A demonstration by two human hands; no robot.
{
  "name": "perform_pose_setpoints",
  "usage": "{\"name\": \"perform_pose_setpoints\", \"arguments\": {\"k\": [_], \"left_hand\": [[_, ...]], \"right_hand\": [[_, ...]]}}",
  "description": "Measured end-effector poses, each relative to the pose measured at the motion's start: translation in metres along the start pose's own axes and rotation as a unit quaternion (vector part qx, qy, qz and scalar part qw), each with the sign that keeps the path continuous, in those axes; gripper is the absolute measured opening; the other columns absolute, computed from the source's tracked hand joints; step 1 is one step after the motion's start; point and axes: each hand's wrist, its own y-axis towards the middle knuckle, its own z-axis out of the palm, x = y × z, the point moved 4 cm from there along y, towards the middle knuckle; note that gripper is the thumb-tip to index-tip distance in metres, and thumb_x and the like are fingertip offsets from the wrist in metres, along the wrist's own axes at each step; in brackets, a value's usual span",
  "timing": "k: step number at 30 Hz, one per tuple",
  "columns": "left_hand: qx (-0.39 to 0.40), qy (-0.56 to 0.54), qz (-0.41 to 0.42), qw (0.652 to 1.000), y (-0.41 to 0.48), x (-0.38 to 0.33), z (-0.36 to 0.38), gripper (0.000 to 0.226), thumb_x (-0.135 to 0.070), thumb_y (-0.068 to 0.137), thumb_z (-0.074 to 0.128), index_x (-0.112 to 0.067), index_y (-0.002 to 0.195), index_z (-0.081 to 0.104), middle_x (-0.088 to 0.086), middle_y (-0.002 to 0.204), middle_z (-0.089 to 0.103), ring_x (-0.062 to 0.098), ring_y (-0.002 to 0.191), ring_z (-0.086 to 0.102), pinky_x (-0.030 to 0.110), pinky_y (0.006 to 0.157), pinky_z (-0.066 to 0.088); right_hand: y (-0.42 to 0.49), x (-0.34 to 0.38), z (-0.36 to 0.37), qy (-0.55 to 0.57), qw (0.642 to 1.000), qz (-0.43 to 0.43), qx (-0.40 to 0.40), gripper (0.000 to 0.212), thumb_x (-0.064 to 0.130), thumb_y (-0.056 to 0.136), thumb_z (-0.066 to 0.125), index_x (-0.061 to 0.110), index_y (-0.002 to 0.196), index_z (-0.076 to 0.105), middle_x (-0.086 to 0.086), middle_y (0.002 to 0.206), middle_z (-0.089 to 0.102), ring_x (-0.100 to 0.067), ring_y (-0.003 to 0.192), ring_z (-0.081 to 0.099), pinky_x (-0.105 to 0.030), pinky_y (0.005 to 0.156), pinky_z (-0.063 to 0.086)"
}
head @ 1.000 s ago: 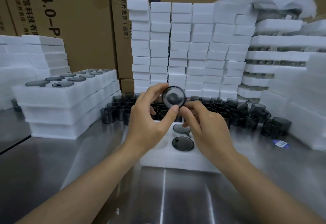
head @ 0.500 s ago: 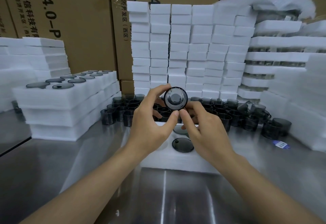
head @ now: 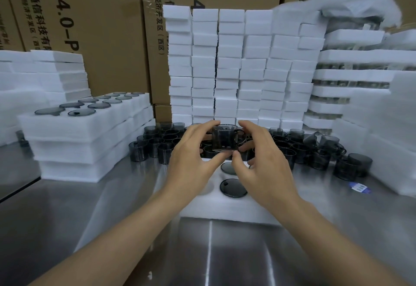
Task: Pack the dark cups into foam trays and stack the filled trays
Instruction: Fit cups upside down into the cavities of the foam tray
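A dark see-through cup (head: 225,138) is held upright in the air between both hands, above the far end of a white foam tray (head: 227,207) on the steel table. My left hand (head: 193,157) pinches its left side with thumb and fingers. My right hand (head: 263,162) holds its right side, thumb under the base. Two cups (head: 233,187) sit sunk in the tray's holes below the hands. A crowd of loose dark cups (head: 315,148) stands behind the tray.
Filled foam trays (head: 85,128) are stacked at the left. A wall of white foam blocks (head: 238,67) and cardboard boxes (head: 101,26) rises behind. More foam stacks (head: 382,128) line the right. A small blue label (head: 359,187) lies on the steel.
The cup has been turned from showing its round end towards me to standing upright side-on. Both hands have stayed around it above the tray.
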Motion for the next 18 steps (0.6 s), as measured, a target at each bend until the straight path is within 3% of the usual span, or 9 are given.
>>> {"name": "perform_pose_setpoints", "arguments": {"k": [6, 11, 15, 18], "left_hand": [[0.035, -0.037, -0.026, 0.998, 0.000, -0.001, 0.003, 0.060, -0.045, 0.092, 0.081, -0.037, 0.146, 0.056, -0.025, 0.130, 0.069, 0.001, 0.129, 0.061, 0.030, 0.099, 0.052], [0.084, -0.104, -0.052, 0.990, 0.003, 0.000, 0.007, 0.055, -0.029, 0.099, 0.076, -0.031, 0.150, 0.056, -0.023, 0.137, 0.068, -0.004, 0.135, 0.056, 0.018, 0.088, 0.052], [0.073, -0.104, -0.081, 0.989, 0.002, 0.001, 0.005, 0.071, -0.024, 0.095, 0.081, -0.041, 0.155, 0.047, -0.024, 0.141, 0.060, -0.006, 0.125, 0.060, 0.021, 0.084, 0.057], [0.072, -0.062, -0.068, 0.993, 0.001, -0.002, 0.004, 0.075, -0.020, 0.091, 0.083, -0.051, 0.151, 0.048, -0.025, 0.141, 0.056, -0.003, 0.120, 0.061, 0.027, 0.085, 0.059]], "right_hand": [[0.004, -0.011, 0.002, 0.046, 0.998, 0.034, 0.016, 0.058, 0.028, 0.094, 0.069, 0.037, 0.147, 0.047, 0.023, 0.132, 0.051, -0.002, 0.116, 0.059, -0.040, 0.091, 0.058], [0.006, -0.012, 0.004, 0.084, 0.996, 0.031, 0.019, 0.060, 0.027, 0.095, 0.075, 0.033, 0.149, 0.049, 0.020, 0.135, 0.057, 0.001, 0.123, 0.058, -0.024, 0.099, 0.049], [0.008, -0.016, 0.001, 0.091, 0.995, 0.045, 0.001, 0.053, 0.030, 0.088, 0.081, 0.028, 0.134, 0.055, 0.016, 0.129, 0.059, -0.002, 0.123, 0.054, -0.009, 0.100, 0.039], [0.006, -0.011, -0.001, 0.055, 0.998, 0.012, -0.013, 0.057, 0.031, 0.079, 0.082, 0.025, 0.128, 0.054, 0.013, 0.135, 0.052, -0.008, 0.129, 0.044, -0.005, 0.103, 0.029]]}}
